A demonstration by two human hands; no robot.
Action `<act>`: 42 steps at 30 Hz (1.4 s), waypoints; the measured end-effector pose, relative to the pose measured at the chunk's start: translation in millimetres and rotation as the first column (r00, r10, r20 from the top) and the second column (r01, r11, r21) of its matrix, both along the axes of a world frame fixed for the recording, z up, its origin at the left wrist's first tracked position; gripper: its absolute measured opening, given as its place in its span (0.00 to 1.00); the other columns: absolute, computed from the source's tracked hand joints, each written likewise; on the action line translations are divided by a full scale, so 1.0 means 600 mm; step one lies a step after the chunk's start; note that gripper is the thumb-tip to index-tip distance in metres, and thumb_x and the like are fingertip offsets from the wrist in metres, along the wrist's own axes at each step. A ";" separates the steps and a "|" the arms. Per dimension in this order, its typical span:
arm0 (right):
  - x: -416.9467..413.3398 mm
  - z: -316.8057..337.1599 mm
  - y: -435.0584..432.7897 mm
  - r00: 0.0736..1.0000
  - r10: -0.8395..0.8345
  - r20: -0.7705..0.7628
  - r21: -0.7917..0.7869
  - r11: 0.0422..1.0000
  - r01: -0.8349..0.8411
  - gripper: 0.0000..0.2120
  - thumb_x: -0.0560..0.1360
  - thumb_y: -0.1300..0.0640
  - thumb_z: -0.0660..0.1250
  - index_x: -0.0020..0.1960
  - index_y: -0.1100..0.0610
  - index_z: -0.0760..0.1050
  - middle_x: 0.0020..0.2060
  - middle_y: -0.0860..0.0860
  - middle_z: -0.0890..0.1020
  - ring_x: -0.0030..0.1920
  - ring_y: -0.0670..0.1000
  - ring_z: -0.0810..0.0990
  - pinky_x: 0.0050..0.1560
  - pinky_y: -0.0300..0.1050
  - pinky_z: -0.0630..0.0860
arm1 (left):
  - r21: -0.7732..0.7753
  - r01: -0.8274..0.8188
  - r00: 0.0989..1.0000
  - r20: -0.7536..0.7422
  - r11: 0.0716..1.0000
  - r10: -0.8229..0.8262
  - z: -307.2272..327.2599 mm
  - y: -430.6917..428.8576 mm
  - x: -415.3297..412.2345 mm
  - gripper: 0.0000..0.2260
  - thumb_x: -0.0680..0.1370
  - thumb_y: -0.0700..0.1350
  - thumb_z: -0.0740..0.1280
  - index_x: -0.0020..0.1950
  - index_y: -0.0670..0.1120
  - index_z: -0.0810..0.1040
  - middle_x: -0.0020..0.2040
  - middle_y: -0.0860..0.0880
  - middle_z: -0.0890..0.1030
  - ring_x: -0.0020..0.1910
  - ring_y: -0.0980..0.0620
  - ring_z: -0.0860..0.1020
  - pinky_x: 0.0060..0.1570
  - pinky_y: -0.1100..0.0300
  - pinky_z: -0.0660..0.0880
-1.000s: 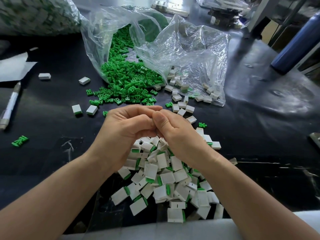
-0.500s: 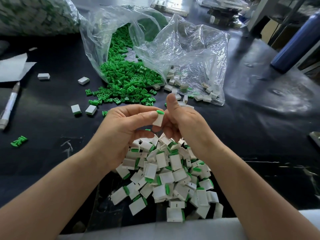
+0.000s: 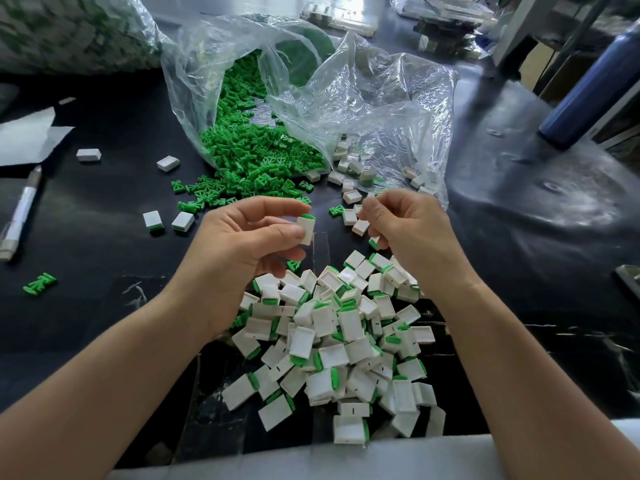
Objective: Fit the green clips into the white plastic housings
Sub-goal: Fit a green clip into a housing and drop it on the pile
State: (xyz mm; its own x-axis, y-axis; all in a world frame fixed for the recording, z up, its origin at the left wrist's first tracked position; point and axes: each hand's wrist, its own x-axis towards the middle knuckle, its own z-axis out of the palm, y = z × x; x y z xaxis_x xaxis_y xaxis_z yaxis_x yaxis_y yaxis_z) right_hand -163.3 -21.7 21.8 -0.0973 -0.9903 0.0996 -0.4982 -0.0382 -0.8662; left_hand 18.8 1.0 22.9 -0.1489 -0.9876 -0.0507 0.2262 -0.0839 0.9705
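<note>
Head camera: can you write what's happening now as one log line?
left hand: pinches white housing, green clip in top | right hand: fingers curled, hold unclear | pile of clipped housings: below hands

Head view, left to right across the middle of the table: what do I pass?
In order: pen → lone green clip → two loose housings → left hand → pinched housing → right hand → blue bottle.
</note>
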 end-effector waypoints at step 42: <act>0.030 0.015 -0.006 0.889 0.453 0.071 0.183 0.870 -0.458 0.04 0.74 0.55 0.67 0.44 0.55 0.79 0.36 0.53 0.83 0.37 0.45 0.80 0.44 0.41 0.76 | -0.168 0.062 0.962 0.272 0.984 -0.015 -0.007 0.003 -0.004 0.13 0.66 0.40 0.73 0.48 0.49 0.81 0.43 0.46 0.85 0.38 0.53 0.82 0.35 0.66 0.77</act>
State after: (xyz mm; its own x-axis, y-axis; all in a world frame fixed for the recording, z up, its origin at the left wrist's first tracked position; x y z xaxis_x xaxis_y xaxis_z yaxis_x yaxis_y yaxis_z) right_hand -145.6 -25.6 30.7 0.3689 -0.9250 -0.0910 -0.4435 -0.0891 -0.8918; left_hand 16.4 2.8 18.4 -0.1915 -0.9785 0.0770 -0.0451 0.0871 0.9952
